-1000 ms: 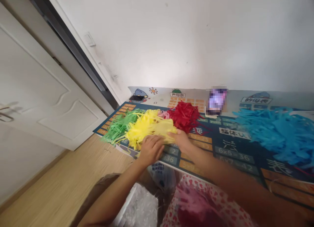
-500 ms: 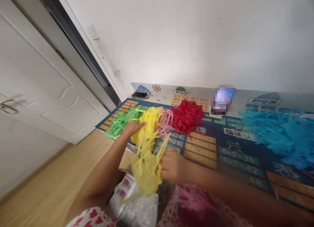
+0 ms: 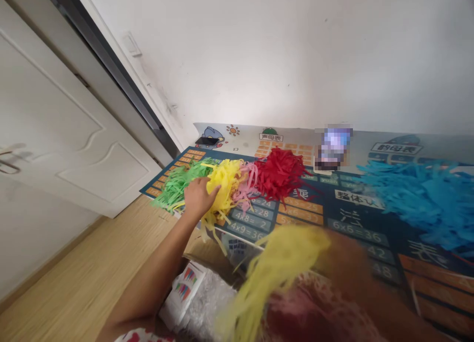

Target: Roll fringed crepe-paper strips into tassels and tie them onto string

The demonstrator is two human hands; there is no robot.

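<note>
A pile of yellow shredded paper (image 3: 225,176) lies on the table near its front edge, some strips dangling over it. My left hand (image 3: 199,196) is on the pile's left side, thumb and fingers closed around part of the shreds. Off the table's front, my right hand (image 3: 342,255) is smeared by motion and grips a separate bunch of yellow shreds (image 3: 277,263), whose long strips trail down to the left. Green shredded paper (image 3: 179,181) touches the yellow pile's left side. Pink shreds (image 3: 247,184) and a red shredded-paper heap (image 3: 281,171) sit to its right.
Blue shredded paper (image 3: 425,199) covers the table's right side. A black phone (image 3: 207,141) and a blurred-out lit screen (image 3: 334,147) are by the wall. Below the edge are a cardboard box (image 3: 207,255), clear plastic wrap (image 3: 207,302) and pinkish-red shreds (image 3: 299,312).
My right hand has moved right, pulling a bunch of yellow shreds away from the pile. My left hand stays at the pile, its back turned more toward me.
</note>
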